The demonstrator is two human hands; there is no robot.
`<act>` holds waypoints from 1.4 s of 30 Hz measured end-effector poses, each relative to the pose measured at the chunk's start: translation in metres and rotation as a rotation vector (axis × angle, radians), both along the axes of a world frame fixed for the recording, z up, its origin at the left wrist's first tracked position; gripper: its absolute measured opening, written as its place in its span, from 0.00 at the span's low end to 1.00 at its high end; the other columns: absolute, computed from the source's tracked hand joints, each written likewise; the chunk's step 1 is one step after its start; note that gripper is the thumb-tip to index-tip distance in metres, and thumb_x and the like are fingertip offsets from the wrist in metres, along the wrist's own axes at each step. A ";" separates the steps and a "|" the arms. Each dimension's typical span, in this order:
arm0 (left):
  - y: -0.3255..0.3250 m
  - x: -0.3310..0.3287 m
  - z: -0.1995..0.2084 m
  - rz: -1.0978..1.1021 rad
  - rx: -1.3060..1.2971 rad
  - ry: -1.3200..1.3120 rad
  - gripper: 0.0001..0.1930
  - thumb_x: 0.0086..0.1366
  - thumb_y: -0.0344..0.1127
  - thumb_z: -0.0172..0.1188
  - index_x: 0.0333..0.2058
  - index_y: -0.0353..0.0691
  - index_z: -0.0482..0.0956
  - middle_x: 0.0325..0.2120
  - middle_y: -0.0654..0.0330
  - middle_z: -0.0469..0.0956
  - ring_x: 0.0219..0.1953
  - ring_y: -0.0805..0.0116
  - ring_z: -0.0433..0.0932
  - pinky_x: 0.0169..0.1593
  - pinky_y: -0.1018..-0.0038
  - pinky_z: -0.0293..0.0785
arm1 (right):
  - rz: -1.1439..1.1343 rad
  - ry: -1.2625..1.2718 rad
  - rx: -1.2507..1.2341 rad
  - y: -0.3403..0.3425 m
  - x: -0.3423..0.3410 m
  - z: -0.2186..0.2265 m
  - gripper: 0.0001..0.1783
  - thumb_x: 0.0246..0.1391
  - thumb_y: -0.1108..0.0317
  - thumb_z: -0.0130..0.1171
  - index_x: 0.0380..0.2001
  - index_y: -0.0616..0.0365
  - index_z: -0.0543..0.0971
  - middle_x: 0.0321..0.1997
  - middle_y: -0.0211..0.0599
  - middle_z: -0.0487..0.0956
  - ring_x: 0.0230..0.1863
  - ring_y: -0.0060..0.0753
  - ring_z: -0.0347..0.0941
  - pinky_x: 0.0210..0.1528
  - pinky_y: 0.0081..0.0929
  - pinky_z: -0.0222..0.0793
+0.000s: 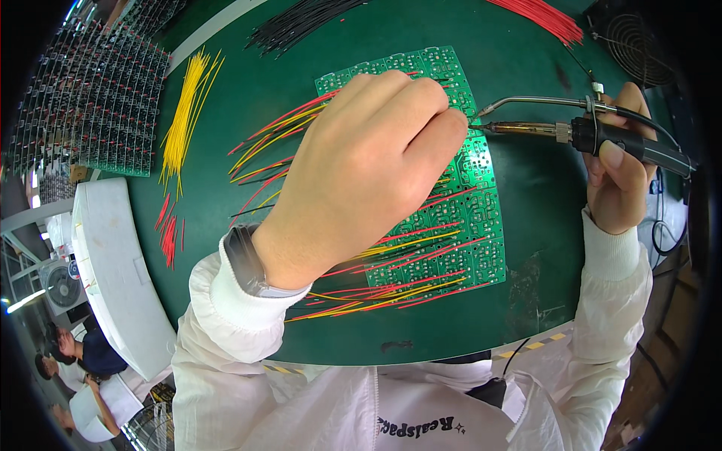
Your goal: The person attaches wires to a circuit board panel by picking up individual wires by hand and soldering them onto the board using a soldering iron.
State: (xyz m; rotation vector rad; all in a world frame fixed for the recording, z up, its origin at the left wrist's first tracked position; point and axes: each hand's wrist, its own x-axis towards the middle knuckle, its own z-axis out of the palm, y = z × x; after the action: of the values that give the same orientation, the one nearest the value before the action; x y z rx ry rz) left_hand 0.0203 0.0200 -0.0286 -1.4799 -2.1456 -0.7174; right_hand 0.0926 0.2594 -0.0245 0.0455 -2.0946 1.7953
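My right hand [621, 177] is closed around the black handle of a soldering iron [530, 128]. A thin metal solder-feed tube [538, 100] is clamped along the iron, and both tips meet beside my left fingers. Under them lies a panel of green circuit boards [481, 225], with rows of red, yellow and black wires [410, 248] running leftward from it. Over the panel's upper part, my left hand [368, 158] is closed, with thumb and forefinger pinched near the iron's tip. Whatever sits between those fingers is hidden by the hand.
Yellow wires [188, 113] and short red pieces [170, 237] lie on the green mat at left. Black wires [297, 26] and red wires [545, 19] lie at the back. Stacked boards [98, 98] stand far left; a round-grilled fan [630, 45] is far right. Other people sit lower left.
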 end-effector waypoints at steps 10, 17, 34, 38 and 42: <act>-0.001 -0.001 0.001 -0.001 -0.007 0.005 0.10 0.42 0.22 0.63 0.26 0.37 0.75 0.24 0.62 0.71 0.25 0.65 0.70 0.29 0.73 0.65 | -0.009 0.024 -0.115 -0.004 -0.001 0.003 0.14 0.39 0.64 0.53 0.24 0.65 0.66 0.16 0.26 0.58 0.13 0.10 0.52 0.15 0.06 0.46; -0.003 -0.004 0.010 0.052 -0.011 -0.124 0.08 0.47 0.25 0.63 0.28 0.36 0.77 0.26 0.60 0.74 0.28 0.64 0.73 0.32 0.74 0.68 | -0.058 0.062 -0.137 0.002 -0.001 0.003 0.13 0.41 0.64 0.53 0.25 0.63 0.65 0.15 0.26 0.59 0.12 0.10 0.51 0.14 0.08 0.45; -0.022 -0.129 0.020 0.410 -0.141 -0.456 0.09 0.54 0.36 0.61 0.32 0.39 0.80 0.26 0.62 0.80 0.30 0.76 0.77 0.35 0.82 0.70 | -0.118 0.077 -0.196 -0.005 -0.007 0.007 0.10 0.36 0.69 0.52 0.22 0.61 0.63 0.14 0.27 0.62 0.11 0.13 0.51 0.12 0.11 0.47; -0.025 -0.135 0.022 0.371 -0.146 -0.463 0.10 0.54 0.38 0.61 0.32 0.39 0.80 0.25 0.62 0.80 0.29 0.77 0.77 0.34 0.82 0.70 | -0.088 0.063 -0.170 -0.004 -0.005 0.006 0.11 0.37 0.68 0.51 0.25 0.61 0.63 0.15 0.27 0.61 0.11 0.12 0.50 0.13 0.10 0.46; -0.028 -0.135 0.023 0.353 -0.189 -0.443 0.10 0.54 0.37 0.62 0.32 0.39 0.80 0.25 0.62 0.79 0.28 0.75 0.77 0.34 0.81 0.70 | -0.104 0.065 -0.203 -0.008 -0.006 0.007 0.10 0.35 0.70 0.50 0.22 0.60 0.63 0.14 0.27 0.60 0.11 0.13 0.50 0.12 0.11 0.46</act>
State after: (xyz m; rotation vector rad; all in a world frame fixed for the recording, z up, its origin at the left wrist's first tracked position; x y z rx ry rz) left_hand -0.1146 -0.0084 -0.0056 -1.0450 -2.7829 -0.7813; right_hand 0.0861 0.2516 -0.0170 -0.0579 -1.8260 1.9066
